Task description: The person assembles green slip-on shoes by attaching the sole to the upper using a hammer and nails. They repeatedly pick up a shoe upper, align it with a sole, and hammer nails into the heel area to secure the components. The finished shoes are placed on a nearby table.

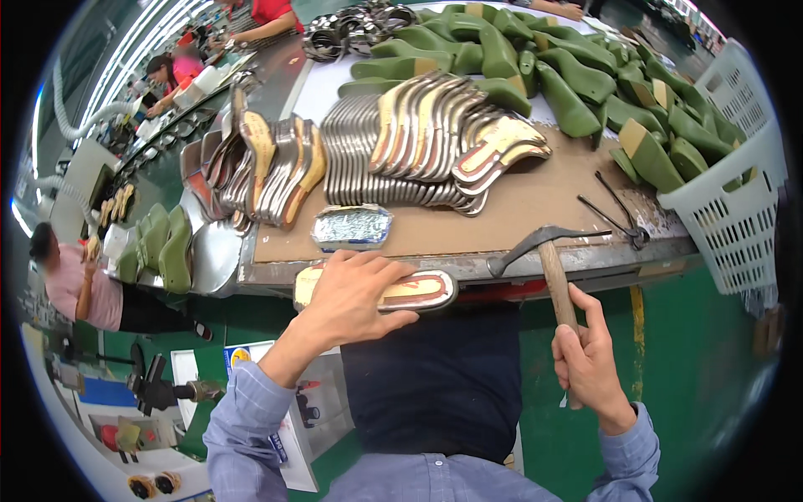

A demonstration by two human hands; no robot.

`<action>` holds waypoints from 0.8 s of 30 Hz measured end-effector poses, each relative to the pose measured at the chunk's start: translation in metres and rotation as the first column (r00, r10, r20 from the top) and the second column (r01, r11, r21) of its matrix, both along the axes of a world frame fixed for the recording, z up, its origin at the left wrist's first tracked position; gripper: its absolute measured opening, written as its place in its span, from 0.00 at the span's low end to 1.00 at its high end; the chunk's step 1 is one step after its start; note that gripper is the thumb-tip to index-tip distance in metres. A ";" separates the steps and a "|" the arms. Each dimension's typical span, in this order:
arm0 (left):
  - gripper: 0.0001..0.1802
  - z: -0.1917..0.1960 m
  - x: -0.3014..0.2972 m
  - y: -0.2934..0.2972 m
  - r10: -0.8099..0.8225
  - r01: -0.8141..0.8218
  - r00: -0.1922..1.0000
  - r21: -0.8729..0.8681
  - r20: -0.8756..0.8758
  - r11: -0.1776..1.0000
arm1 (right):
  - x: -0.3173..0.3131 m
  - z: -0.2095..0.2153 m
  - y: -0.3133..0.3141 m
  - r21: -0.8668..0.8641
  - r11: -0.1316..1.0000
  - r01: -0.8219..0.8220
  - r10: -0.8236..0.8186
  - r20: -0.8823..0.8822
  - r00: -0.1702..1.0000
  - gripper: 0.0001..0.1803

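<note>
A cream shoe insole (418, 290) with a reddish-brown centre strip and a pale rim lies along the table's front edge. My left hand (355, 293) is laid over its middle, fingers across it and thumb along the near side, hiding that part. Within my right hand (588, 356) is the wooden handle of a hammer (559, 280). Its dark, curved metal head rests at the table's front edge, right of the insole. Just beyond my left hand sits a shallow blue-and-white tray (352, 227) with small shiny bits in it, too small to name.
Rows of metal-edged insoles (393, 142) stand stacked across the brown board. Pincers (623, 219) lie at the right. Green shoe lasts (577, 88) are heaped behind, some beside a white basket (723, 209). Other people work at the left, one in a pink shirt (92, 276).
</note>
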State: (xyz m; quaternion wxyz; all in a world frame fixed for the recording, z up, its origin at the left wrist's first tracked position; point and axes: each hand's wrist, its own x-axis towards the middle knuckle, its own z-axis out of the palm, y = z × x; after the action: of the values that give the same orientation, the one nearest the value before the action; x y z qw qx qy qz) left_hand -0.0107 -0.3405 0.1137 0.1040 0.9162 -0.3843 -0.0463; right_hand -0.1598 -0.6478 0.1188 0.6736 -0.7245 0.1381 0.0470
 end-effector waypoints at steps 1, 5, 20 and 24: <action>0.34 0.002 -0.002 -0.001 0.013 -0.013 1.000 0.008 -0.025 1.000 | -0.003 -0.002 0.001 -0.016 1.000 0.019 -0.020 -0.018 1.000 0.28; 0.31 -0.003 -0.007 -0.005 0.008 -0.008 1.000 -0.008 -0.007 1.000 | -0.014 -0.016 -0.010 -0.225 0.974 -0.026 0.113 0.382 0.917 0.30; 0.29 -0.007 -0.012 -0.008 0.054 -0.054 0.998 0.024 0.017 0.998 | 0.036 0.036 0.017 -0.670 0.721 -0.179 0.472 0.285 0.834 0.31; 0.29 -0.003 -0.014 -0.005 0.075 -0.075 0.997 0.035 -0.014 0.997 | 0.032 0.058 0.012 -0.746 0.590 0.307 0.435 0.615 0.658 0.26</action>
State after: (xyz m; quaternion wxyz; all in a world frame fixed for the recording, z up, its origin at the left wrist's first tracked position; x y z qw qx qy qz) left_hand -0.0244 -0.3454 0.1109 0.0927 0.9313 -0.3479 -0.0558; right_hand -0.1282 -0.6355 0.1770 0.2611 -0.9017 -0.1762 -0.2961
